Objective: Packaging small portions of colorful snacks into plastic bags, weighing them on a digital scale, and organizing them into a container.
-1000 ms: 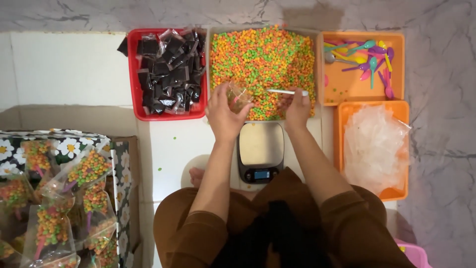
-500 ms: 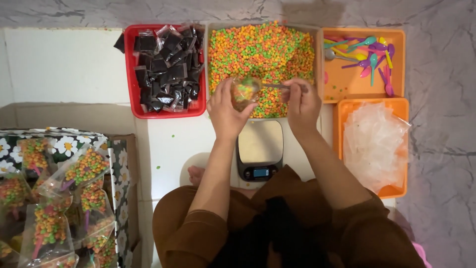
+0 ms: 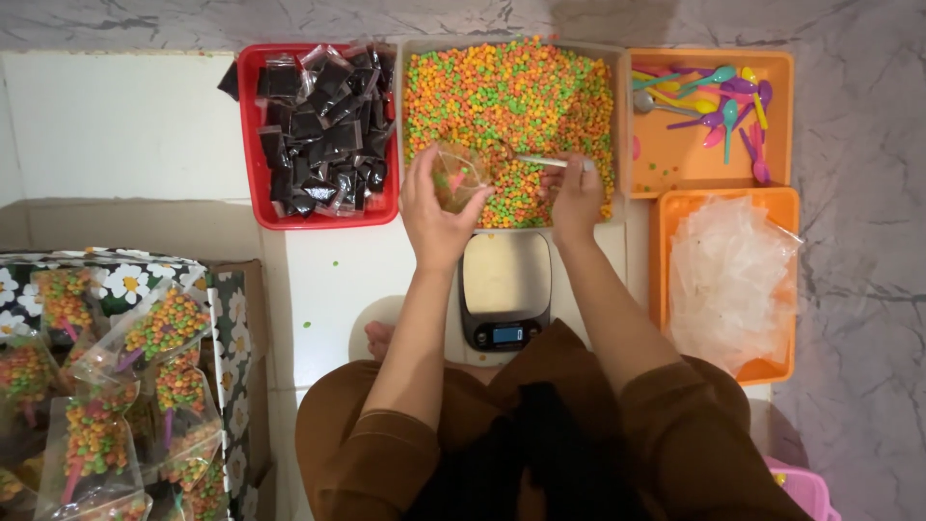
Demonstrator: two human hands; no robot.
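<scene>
Bright, even light from above, soft dark shadows by the red tray [image 3: 253, 135] and under the arms, a little shine on the clear bags [image 3: 728, 280], sharp in the middle, a bit bent at the edges.

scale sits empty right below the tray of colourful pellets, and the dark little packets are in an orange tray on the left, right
Not quite. The dark packets lie in a red tray, not an orange one; the head view shows it at the left of the row. The rest holds: the scale is bare on top and sits just below the tray of colourful pellets.
</scene>
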